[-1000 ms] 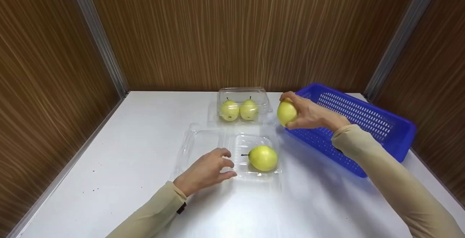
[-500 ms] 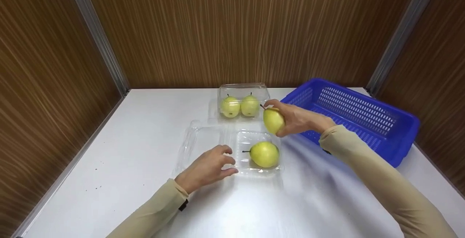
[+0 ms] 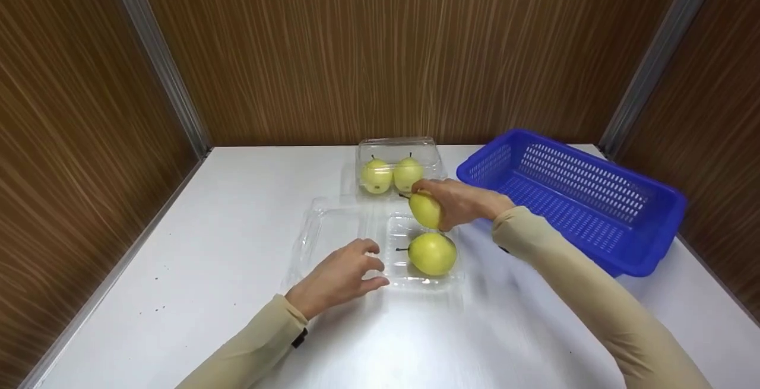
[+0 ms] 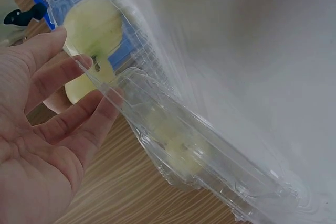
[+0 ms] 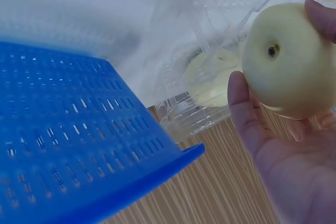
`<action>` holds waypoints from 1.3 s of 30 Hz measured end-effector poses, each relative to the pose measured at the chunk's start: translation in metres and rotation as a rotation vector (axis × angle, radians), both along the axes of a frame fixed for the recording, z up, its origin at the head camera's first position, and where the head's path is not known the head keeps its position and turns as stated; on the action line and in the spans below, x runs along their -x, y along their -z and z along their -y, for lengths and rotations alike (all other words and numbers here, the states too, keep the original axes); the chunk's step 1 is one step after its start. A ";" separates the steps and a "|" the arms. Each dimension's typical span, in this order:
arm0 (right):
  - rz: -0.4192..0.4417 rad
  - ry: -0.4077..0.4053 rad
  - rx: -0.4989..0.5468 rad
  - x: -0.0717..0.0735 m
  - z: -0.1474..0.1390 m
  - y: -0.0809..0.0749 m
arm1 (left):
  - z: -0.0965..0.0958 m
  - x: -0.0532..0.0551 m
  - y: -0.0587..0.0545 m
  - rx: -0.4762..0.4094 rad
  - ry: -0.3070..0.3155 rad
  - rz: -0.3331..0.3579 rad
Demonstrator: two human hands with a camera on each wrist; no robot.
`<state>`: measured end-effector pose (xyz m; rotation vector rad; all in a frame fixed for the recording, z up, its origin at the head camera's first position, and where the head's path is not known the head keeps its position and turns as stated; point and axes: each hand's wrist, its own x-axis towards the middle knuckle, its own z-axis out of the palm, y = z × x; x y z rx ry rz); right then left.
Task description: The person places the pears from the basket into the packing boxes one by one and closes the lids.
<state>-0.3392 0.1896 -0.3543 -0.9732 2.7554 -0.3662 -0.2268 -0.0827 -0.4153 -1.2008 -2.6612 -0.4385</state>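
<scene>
A yellow-green pear with a dark stem is gripped in my right hand; the right wrist view shows thumb and fingers round the held pear. It hangs over the back of an opened clear plastic clamshell box. Another pear lies on its side in that box's right half, stem pointing left. My left hand is at the clamshell's front left part, fingers loosely bent and spread, none of them round a pear. In the left wrist view its fingertips are at the clear plastic edge; firm contact is hard to tell.
Behind the opened box stands a closed clear clamshell with two upright pears. A blue perforated basket sits at the right, angled; no fruit shows in it. Wood-grain walls border the white table.
My right hand has carried its pear left, away from the basket to over the opened box, and the stem has turned to point left. My left hand has barely moved.
</scene>
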 end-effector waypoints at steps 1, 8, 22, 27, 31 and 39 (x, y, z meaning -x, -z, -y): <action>0.005 0.005 -0.012 0.001 0.001 0.001 | 0.000 0.000 0.000 0.003 0.000 0.000; 0.014 0.004 -0.085 0.007 0.006 0.009 | 0.000 -0.001 0.000 0.011 -0.008 0.005; 0.010 -0.024 -0.212 0.006 0.009 0.018 | 0.000 0.000 0.002 0.000 0.002 -0.018; 0.047 0.000 -0.203 0.006 0.005 0.017 | 0.001 0.000 0.003 -0.011 0.015 -0.033; 0.033 0.011 -0.147 0.007 0.000 0.015 | 0.002 0.000 0.002 0.012 0.016 -0.027; 0.030 0.013 -0.068 0.008 -0.007 0.018 | 0.007 -0.001 0.003 0.047 -0.009 -0.057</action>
